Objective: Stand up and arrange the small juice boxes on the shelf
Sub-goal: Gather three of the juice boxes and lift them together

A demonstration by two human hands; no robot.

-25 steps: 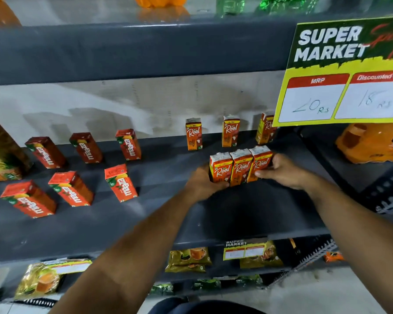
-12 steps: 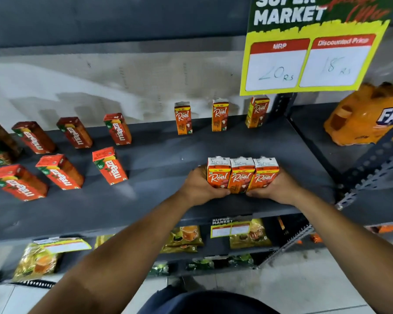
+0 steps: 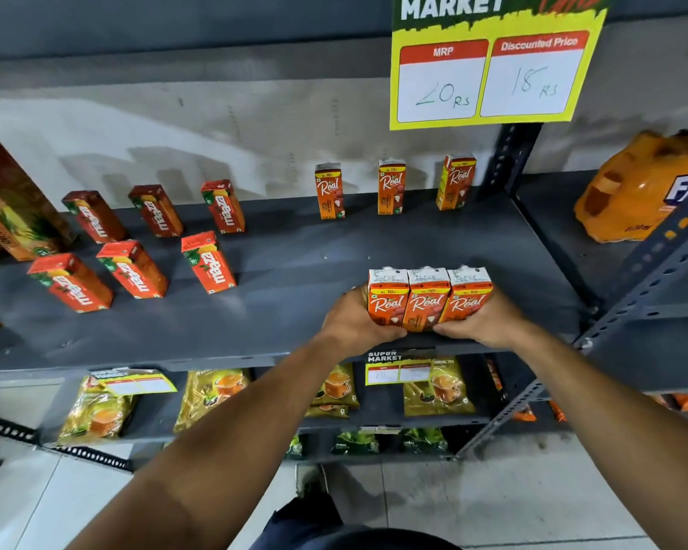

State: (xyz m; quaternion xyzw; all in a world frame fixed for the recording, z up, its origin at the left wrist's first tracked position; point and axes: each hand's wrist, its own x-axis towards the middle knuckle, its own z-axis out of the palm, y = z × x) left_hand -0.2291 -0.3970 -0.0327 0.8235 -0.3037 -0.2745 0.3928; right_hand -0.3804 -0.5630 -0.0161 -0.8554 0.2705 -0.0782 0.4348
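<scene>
Three orange Real juice boxes [image 3: 427, 297] stand pressed side by side near the front edge of the grey shelf [image 3: 294, 311]. My left hand [image 3: 352, 323] grips the left end of the row and my right hand [image 3: 481, 323] grips the right end. Three more Real boxes [image 3: 391, 187] stand spaced apart along the shelf's back. To the left, several red Maaza juice boxes [image 3: 208, 262] stand in two rows.
A yellow price sign [image 3: 489, 77] hangs above the back right. A large juice carton [image 3: 13, 200] stands at the far left. An orange bottle pack [image 3: 644, 188] lies on the neighbouring shelf. Tea packets [image 3: 437, 389] fill the lower shelf.
Both hands have drawn the three Real boxes toward the shelf's front edge and squared them upright. My view has tilted downward.
</scene>
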